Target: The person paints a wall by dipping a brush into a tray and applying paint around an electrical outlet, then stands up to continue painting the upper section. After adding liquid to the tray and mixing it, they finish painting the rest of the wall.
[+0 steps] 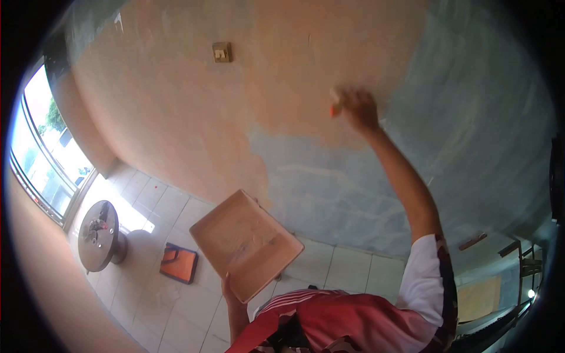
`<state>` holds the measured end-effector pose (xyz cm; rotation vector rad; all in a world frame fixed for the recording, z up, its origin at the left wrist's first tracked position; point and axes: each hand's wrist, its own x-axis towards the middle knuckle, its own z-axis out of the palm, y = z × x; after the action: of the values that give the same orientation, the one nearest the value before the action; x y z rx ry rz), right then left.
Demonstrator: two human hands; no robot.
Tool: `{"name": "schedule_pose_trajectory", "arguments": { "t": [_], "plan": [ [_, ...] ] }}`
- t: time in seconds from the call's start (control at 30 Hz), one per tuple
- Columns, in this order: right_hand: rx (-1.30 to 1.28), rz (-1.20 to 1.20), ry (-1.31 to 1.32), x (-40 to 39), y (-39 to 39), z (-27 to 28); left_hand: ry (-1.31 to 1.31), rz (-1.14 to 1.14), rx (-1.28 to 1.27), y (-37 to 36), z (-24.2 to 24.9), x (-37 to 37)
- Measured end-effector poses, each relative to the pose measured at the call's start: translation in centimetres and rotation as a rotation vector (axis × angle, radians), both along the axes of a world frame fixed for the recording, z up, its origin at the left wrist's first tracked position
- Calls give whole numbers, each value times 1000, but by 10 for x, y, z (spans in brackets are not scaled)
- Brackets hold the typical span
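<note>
My left hand (227, 290) grips the lower edge of a paint tray (259, 273), which is tilted and coated with peach paint. Up against the wall (353, 65), my right hand (360, 109) is closed around a paintbrush (335, 109) with an orange part showing. Motion blur and my fingers hide most of the brush. Peach paint covers the wall on the left and top, while the lower and right parts are grey-blue (329, 176). The brush is within the peach area, near its border with the grey-blue.
A light switch (222, 52) is on the wall. On the tiled floor (147, 294) stand a round stool (99, 238) with small items on top and an orange-and-dark flat case (179, 263). A window (47, 141) is at the left; a dark rack (524, 276) is at the right.
</note>
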<state>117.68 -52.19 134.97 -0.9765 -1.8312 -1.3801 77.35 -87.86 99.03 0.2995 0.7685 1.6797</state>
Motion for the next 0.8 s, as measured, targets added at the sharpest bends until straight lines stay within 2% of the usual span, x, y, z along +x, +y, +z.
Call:
{"name": "schedule_pose_trajectory", "arguments": {
  "t": [0.03, 0.13, 0.23, 0.37, 0.4, 0.43, 0.47, 0.5, 0.57, 0.63, 0.7, 0.8],
  "plan": [
    [18, -14, 31, -8, -5, 22, 5, 19, -6, 2, 2, -1],
    [66, 46, 78, -32, -1, 21, 10, 58, -9, -2, 14, -2],
    [167, 35, -56, -38, 29, -63, -8, 99, 1, -11, 14, -5],
    [-233, -34, -13, -42, 39, -192, -2, 168, 2, -26, -2, -15],
    [-240, -24, -21, -42, 35, -212, -8, 180, -5, -34, -4, -17],
    [-362, -22, -39, -41, 34, -223, 5, 179, 9, -35, -4, -21],
    [-481, -24, -56, -41, 30, -221, 19, 176, 26, -35, -4, -24],
    [-475, -22, -61, -39, 31, -214, 13, 179, 31, -35, -6, -29],
    [-274, 130, -19, -34, 32, -186, 26, 195, -8, -36, -12, -41],
    [-278, 66, 108, -30, 24, -117, 20, 193, -12, -33, -1, -45],
    [-140, 21, 40, -17, 22, -59, 20, 201, -22, -30, 4, -50],
    [-67, 24, 141, -27, -5, -12, 60, 228, 6, -22, 3, -60]
  ]
}}
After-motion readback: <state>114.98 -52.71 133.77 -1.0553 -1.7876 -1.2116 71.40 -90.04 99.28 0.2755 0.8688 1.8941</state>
